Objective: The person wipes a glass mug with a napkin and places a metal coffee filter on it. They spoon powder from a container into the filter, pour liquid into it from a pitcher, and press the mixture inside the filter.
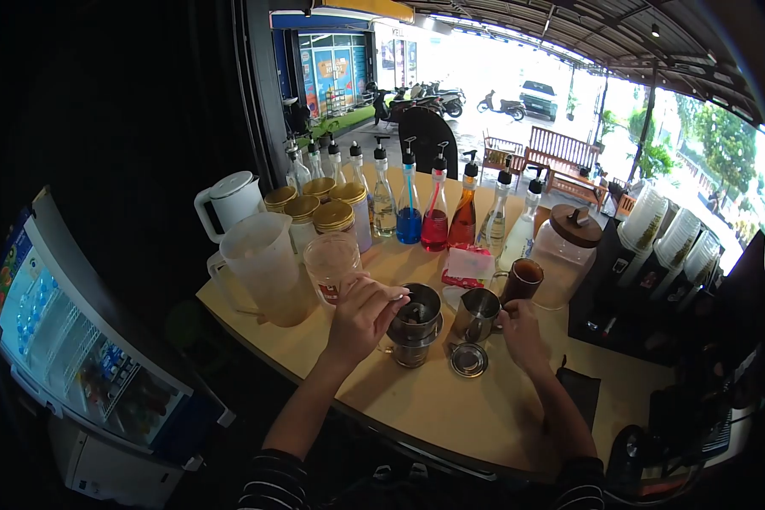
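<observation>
A metal drip coffee filter sits on a cup near the counter's front edge. Over the filter's left rim is my left hand, thumb and fingers pinched together; what they hold, if anything, is too small to make out. My right hand is closed at the handle of a steel milk pitcher, which stands upright to the right of the filter. In front of the pitcher lies a round metal lid, flat on the counter. The filter's inside looks dark, its contents unclear.
On the wooden counter, a cloudy plastic jug and gold-lidded jars stand left. Several pump bottles line the back. A brown mug, wood-lidded jar and cup dispenser are right.
</observation>
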`<action>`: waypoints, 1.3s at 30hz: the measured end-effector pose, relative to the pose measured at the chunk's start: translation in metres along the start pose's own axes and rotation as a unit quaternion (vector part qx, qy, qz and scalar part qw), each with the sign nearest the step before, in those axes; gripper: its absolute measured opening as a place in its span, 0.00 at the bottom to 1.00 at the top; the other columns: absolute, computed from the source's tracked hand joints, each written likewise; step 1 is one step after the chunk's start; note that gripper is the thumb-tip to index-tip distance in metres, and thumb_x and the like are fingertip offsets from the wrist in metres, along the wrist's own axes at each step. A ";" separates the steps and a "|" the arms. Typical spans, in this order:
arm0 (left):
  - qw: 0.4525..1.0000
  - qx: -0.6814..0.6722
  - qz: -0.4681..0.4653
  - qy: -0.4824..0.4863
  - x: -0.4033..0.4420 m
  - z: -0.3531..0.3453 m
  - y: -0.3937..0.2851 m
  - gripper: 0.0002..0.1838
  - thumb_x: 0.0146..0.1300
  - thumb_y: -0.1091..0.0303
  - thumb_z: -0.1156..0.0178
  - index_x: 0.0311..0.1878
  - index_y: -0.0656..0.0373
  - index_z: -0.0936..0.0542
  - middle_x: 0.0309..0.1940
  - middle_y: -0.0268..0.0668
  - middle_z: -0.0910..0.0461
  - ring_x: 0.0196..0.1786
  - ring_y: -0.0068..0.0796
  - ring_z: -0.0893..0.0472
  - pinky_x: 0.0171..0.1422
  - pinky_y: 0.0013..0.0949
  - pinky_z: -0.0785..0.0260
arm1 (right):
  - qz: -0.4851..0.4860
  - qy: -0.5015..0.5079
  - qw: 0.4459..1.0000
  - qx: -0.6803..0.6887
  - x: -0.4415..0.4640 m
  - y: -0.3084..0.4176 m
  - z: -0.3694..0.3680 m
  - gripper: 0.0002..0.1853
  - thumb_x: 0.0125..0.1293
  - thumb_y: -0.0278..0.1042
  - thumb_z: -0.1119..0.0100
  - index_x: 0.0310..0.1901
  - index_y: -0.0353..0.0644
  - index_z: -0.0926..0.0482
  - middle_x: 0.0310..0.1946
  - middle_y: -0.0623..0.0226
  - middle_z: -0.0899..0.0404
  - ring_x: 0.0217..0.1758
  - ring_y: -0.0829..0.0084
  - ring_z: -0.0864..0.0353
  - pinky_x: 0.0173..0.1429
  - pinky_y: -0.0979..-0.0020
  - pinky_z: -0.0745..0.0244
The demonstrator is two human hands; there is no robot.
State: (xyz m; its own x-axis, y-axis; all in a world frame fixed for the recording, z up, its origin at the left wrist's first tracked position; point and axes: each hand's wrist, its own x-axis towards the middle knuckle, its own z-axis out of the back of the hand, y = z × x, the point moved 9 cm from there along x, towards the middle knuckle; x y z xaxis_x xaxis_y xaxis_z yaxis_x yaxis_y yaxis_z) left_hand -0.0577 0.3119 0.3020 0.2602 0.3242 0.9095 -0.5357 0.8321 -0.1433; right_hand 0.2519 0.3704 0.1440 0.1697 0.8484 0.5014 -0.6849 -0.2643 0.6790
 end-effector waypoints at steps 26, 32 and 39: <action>0.924 -0.183 0.292 0.167 -0.047 -0.056 0.055 0.45 0.34 0.55 0.20 0.57 0.64 0.27 0.48 0.43 0.21 0.51 0.33 0.20 0.59 0.35 0.28 | 0.238 0.151 0.948 0.147 0.000 0.217 -0.003 0.06 0.60 0.21 0.38 0.40 0.35 0.21 0.29 0.62 0.21 0.31 0.70 0.19 0.36 0.72 0.24; 0.921 -0.204 0.294 0.155 -0.047 -0.056 0.056 0.44 0.34 0.56 0.20 0.57 0.63 0.28 0.49 0.43 0.22 0.53 0.33 0.22 0.60 0.35 0.29 | 0.170 0.156 0.947 0.225 0.008 0.202 -0.009 0.06 0.64 0.23 0.40 0.42 0.34 0.23 0.32 0.62 0.21 0.33 0.75 0.19 0.42 0.73 0.22; 0.922 -0.144 0.325 0.155 -0.043 -0.057 0.049 0.46 0.33 0.57 0.19 0.56 0.61 0.30 0.52 0.41 0.27 0.57 0.34 0.25 0.59 0.37 0.30 | 0.151 0.222 0.931 0.248 0.007 0.193 -0.027 0.05 0.68 0.25 0.46 0.43 0.34 0.25 0.33 0.62 0.23 0.37 0.78 0.22 0.43 0.73 0.25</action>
State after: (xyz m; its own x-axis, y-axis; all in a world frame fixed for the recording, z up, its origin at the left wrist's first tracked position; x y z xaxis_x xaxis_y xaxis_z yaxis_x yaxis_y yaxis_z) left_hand -0.0491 0.3642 0.2339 0.2007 0.8716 0.4472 -0.4347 0.4883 -0.7567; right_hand 0.1021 0.3381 0.2643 -0.3626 0.7782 0.5127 -0.2239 -0.6068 0.7627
